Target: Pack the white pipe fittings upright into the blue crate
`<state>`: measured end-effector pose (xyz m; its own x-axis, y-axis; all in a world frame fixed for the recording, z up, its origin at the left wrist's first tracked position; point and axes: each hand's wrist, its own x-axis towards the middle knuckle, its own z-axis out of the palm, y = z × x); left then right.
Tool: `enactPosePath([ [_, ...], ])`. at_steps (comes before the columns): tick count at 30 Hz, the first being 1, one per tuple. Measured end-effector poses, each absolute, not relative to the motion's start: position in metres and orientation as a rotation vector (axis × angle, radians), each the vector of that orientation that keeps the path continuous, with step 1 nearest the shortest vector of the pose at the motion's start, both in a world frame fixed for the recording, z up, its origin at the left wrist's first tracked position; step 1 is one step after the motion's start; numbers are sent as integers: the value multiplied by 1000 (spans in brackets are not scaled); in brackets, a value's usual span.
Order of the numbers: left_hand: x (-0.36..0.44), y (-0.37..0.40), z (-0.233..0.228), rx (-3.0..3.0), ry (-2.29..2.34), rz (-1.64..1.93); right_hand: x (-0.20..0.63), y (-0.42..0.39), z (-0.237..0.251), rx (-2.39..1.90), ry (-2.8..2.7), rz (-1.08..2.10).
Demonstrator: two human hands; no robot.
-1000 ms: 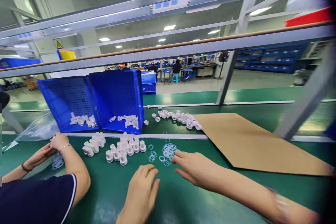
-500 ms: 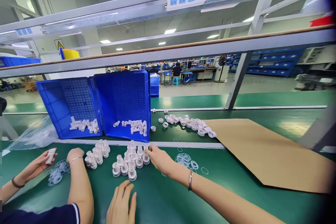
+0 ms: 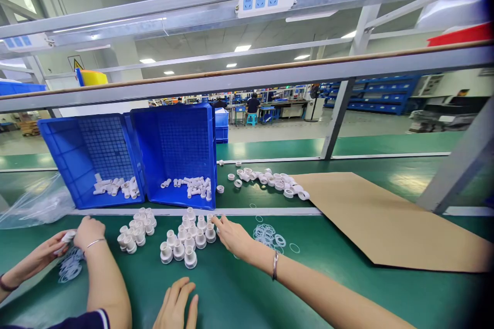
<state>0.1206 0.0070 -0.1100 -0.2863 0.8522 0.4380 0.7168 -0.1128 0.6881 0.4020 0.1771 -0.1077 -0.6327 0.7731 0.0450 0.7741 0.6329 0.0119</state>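
My right hand (image 3: 235, 237) reaches in from the right, its thumb and fingertips closed at the top of a white plastic pipe fitting (image 3: 210, 234) at the right end of a group. The fingers partly hide where they meet it. Several similar fittings (image 3: 189, 257) stand upright in that group, narrow ends up. Below them, my left hand (image 3: 176, 304) is over the green tabletop, fingers apart and holding nothing. Right of my right hand lies a loose pile of thin translucent rings (image 3: 266, 235).
A co-worker's hands (image 3: 50, 249) meet around a white part at left, beside more rings (image 3: 70, 266) and another group of fittings (image 3: 137, 231). Two blue bins (image 3: 173, 133) on their sides hold small white tubes. White collars (image 3: 278, 183) and cardboard (image 3: 370, 221) lie behind and right.
The view has shifted slightly. The co-worker's right hand has come to the white part in their left hand. My right hand stays at the same fitting, and my left remains low in front.
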Motion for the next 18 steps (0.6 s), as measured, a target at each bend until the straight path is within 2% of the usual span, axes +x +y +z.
enactPosePath([
  [4,5,19,-37,1594,2076,1545,401,179,-112,-1241,-2863,-61],
  [7,-17,21,-24,1572,2048,1518,399,179,-111,-1178,-2906,-78],
  [14,70,25,-39,1741,1975,1477,396,184,-97,-1082,-2972,-117],
  [18,180,48,-59,1972,1739,1411,452,159,-37,-1174,-2947,-132],
])
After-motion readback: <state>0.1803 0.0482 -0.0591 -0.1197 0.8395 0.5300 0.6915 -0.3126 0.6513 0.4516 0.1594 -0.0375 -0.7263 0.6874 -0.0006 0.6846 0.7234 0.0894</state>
